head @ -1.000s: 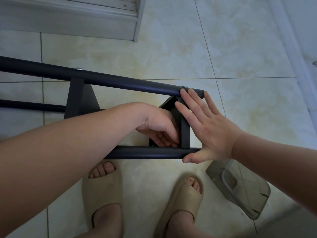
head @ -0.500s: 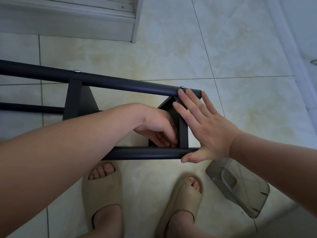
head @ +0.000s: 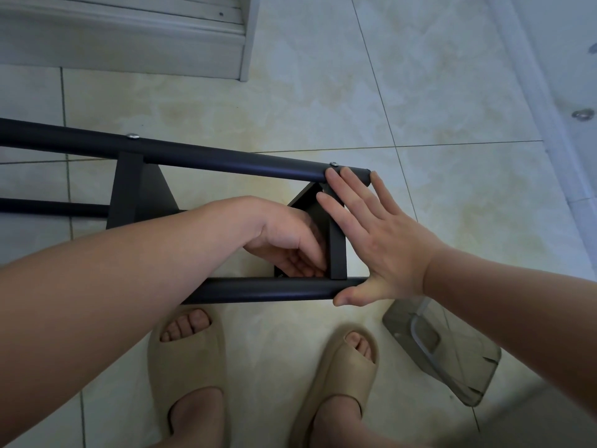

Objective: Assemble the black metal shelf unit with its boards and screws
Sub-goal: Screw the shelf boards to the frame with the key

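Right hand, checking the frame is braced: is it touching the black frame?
Touching. Head view: right hand presses flat against the black frame's end.

The floor (head: 323, 92) is of large glossy cream tiles with thin grey joints, softly lit, with the base of a pale wooden cabinet (head: 129, 37) far left and a white moulding (head: 529, 101) along the right.

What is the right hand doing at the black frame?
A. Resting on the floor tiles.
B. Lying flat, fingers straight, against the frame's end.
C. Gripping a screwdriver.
B: the right hand spreads straight fingers across the end of the black frame, beside its crossbar.
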Motion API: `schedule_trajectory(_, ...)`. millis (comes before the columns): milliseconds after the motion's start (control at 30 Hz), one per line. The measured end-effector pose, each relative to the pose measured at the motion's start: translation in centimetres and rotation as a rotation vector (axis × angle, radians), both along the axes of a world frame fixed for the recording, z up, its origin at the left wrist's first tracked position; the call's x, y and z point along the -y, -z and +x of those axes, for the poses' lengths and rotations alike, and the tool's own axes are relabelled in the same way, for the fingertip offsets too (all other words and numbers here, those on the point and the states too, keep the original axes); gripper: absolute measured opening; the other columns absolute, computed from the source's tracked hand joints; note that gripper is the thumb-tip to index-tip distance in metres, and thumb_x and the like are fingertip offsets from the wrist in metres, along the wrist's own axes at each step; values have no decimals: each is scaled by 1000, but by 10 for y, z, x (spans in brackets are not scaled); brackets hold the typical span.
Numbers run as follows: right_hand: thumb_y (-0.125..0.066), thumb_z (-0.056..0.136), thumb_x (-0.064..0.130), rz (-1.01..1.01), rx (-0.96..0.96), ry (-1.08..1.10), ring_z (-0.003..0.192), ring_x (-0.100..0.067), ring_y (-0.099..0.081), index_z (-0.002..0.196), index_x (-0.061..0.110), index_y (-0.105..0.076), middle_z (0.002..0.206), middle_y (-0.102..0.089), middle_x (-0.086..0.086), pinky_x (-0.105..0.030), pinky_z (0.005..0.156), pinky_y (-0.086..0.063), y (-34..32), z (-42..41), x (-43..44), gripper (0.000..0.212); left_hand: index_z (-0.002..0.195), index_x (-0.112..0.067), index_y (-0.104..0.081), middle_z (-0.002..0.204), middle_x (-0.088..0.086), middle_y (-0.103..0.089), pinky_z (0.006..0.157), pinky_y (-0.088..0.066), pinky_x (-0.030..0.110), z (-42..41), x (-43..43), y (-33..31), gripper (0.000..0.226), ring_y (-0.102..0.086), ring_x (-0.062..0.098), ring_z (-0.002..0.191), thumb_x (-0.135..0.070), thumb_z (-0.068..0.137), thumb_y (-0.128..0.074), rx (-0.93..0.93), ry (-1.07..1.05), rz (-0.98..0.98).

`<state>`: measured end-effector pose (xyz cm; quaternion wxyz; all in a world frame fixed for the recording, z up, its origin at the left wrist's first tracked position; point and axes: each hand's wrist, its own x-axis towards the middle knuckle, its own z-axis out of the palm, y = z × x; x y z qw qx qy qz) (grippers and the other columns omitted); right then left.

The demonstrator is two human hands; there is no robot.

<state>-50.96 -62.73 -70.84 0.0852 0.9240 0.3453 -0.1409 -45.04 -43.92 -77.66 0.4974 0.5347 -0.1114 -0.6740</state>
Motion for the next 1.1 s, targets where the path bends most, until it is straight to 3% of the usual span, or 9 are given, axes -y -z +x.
schedule_trajectory(100,-22,73,98,2,3,-1,156,-37,4,161,5,-6,167,3,-22,-63,123,-8,1,0,0,129,94,-2,-74,90,14,-73,89,-57,33,0,0,-1,19,-70,23,84,9,89,-59,-55,-13,-8)
schedule_trajectory(200,-21,74,98,4,-4,3,156,-37,4,161,6,-4,168,3,-22,-63,123,-8,1,0,0,128,100,-2,-72,91,13,-72,88,-56,33,1,0,-1,18,-69,20,81,3,91,-58,-93,-11,23)
schedule_trajectory(333,-21,74,98,7,1,-2,156,-38,4,161,7,-3,167,3,-23,-64,123,-8,1,0,0,127,93,-9,-75,88,8,-73,82,-56,31,0,-1,-2,15,-70,17,77,-4,93,-61,-29,54,29)
schedule_trajectory(567,-23,74,98,5,5,-3,156,-38,3,161,6,-4,168,2,-22,-65,122,-10,2,1,0,128,98,-2,-72,93,13,-73,89,-58,32,1,-1,-4,19,-70,23,89,10,90,-59,-14,-5,-14)
schedule_trajectory(700,-24,74,98,4,7,-5,156,-38,3,161,6,-4,167,2,-23,-65,122,-10,1,0,0,128,112,1,-71,100,13,-72,96,-54,38,1,-1,-6,23,-67,25,94,-2,91,-63,44,39,36)
schedule_trajectory(933,-24,73,98,-4,8,-3,156,-38,3,161,6,-4,168,2,-22,-65,122,-10,1,0,0,129,102,-10,-73,93,5,-74,92,-52,35,0,0,-7,13,-69,19,90,-6,91,-67,148,75,51)
schedule_trajectory(1100,-25,74,98,-3,8,-3,156,-38,3,161,5,-6,168,2,-23,-65,122,-11,1,0,0,129,95,-14,-73,89,1,-75,103,-48,44,1,-1,-10,16,-70,18,92,-1,89,-65,115,67,48)
